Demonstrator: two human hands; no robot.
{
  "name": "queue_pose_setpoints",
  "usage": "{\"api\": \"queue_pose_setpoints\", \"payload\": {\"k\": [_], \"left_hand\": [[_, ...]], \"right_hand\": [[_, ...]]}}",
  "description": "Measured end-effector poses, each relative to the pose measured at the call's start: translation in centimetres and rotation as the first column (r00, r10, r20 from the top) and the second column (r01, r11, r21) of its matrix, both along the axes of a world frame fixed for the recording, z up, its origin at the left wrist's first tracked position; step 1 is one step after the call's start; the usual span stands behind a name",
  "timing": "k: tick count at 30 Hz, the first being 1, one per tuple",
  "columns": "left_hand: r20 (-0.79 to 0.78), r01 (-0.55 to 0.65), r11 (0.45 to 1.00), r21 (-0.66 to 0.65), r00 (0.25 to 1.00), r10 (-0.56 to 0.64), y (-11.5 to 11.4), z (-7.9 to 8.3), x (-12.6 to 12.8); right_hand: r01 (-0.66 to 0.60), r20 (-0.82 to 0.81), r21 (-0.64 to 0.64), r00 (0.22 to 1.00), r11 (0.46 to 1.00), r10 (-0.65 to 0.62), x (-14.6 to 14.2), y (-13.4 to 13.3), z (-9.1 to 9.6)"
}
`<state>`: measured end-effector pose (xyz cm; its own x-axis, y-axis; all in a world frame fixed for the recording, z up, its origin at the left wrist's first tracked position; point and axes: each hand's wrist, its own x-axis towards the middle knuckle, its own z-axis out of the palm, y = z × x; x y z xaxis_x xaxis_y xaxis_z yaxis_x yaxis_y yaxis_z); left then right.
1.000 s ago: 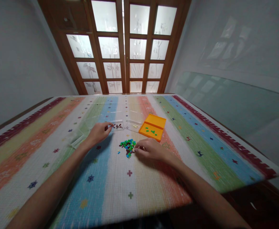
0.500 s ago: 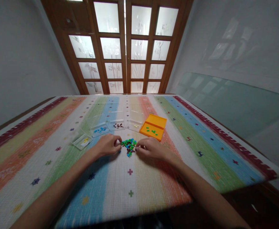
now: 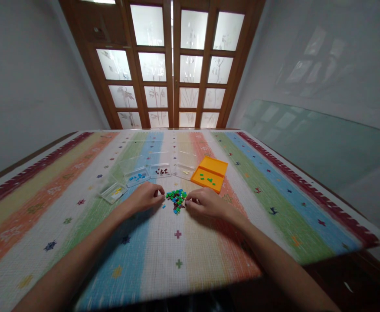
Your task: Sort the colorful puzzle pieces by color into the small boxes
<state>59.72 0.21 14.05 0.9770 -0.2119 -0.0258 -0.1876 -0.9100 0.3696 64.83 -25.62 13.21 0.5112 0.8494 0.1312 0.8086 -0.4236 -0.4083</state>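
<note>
A small pile of mixed blue, green and brown plastic toy pieces (image 3: 176,198) lies on the tablecloth between my two hands. My left hand (image 3: 144,196) is at the pile's left edge, thumb and forefinger curled close together; whatever they may pinch is too small to make out. Just below those fingertips lies a single blue piece (image 3: 163,206), apart from the pile. At the right edge, my right hand (image 3: 207,201) has its fingers bent inward in a pinch against the pieces. Its fingertips partly hide what is between them.
Behind the pile stand clear boxes holding yellow pieces (image 3: 117,191), blue pieces (image 3: 138,177), brown pieces (image 3: 162,171) and pale pieces (image 3: 186,172). An open orange case (image 3: 218,168) with several green pieces is at the right. A striped cloth (image 3: 157,260) covers the table.
My left hand has drawn slightly left from the pile, and the blue piece below its fingertips shows more plainly. My right hand has hardly moved. The whole view has shifted a little.
</note>
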Motion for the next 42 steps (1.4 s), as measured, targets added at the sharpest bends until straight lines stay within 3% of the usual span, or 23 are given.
{"api": "queue_pose_setpoints", "payload": {"k": [10, 20, 25, 29, 37, 42], "left_hand": [[0.324, -0.180, 0.983, -0.023, 0.929, 0.177, 3.9, 3.3, 4.5], [0.281, -0.277, 0.960, 0.042, 0.925, 0.255, 4.1, 1.9, 7.2], [0.326, -0.336, 0.940, -0.059, 0.884, 0.337, 4.5, 1.1, 6.6], [0.375, -0.319, 0.937, -0.140, 0.859, 0.348, 4.9, 1.3, 5.4], [0.341, -0.267, 0.952, -0.152, 0.890, 0.304, 4.2, 2.0, 2.5], [0.273, -0.158, 0.980, -0.123, 0.944, 0.187, 3.6, 1.4, 0.7]], "right_hand": [[-0.030, 0.003, 0.011, 1.000, 1.000, 0.030, 0.2, -0.1, -0.2], [-0.014, 0.025, -0.027, 1.000, 1.000, 0.015, -0.1, -0.2, -0.1], [0.009, 0.014, -0.048, 1.000, 0.999, -0.008, -0.3, -0.3, 0.1], [-0.001, -0.019, -0.045, 1.000, 0.999, 0.000, -0.4, -0.2, 0.3], [0.007, -0.022, -0.023, 1.000, 1.000, -0.008, -0.2, -0.1, 0.2], [0.008, -0.008, -0.011, 1.000, 1.000, -0.008, 0.1, -0.1, 0.0]]}}
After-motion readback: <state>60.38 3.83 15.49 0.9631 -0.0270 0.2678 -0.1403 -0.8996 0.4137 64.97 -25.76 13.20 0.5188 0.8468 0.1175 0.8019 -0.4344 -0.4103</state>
